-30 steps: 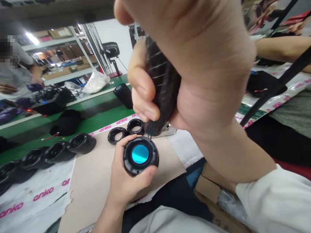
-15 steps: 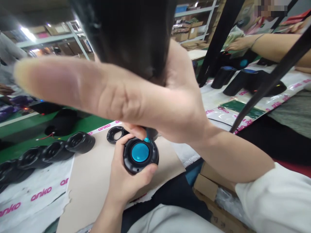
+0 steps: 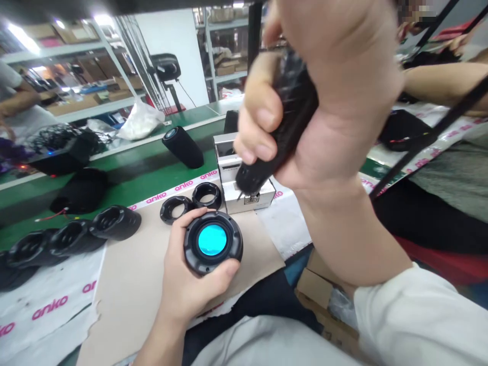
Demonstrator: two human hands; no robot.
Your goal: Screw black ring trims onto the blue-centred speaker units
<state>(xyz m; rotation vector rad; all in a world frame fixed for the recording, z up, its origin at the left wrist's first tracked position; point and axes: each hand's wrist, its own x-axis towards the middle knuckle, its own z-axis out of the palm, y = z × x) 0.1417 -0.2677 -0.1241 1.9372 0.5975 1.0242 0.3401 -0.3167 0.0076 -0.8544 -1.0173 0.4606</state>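
My left hand (image 3: 190,284) is wrapped round a round black speaker (image 3: 235,244) with a shiny blue centre. The speaker's face is turned up toward me, above a cardboard sheet (image 3: 125,300). High on the right, close to the camera, my right hand (image 3: 324,101) is closed round a black electric screwdriver (image 3: 263,165), slightly blurred. Its lower end points down at the front of a small white box-like device (image 3: 246,203), perhaps a screw feeder; whether they touch I cannot tell. Two black rings (image 3: 176,209) lie just beyond the speaker.
Several black cylindrical housings (image 3: 116,222) stand in a row at left. A black cylindrical speaker (image 3: 183,147) leans on the green bench strip (image 3: 152,178). A dark slanting bar (image 3: 415,150) crosses the right side, near a co-worker's arm (image 3: 446,84). An open carton (image 3: 316,284) sits below.
My right hand has carried the screwdriver from over the speaker toward the white device, and its thumb no longer stretches across the view. My left hand still holds the speaker.
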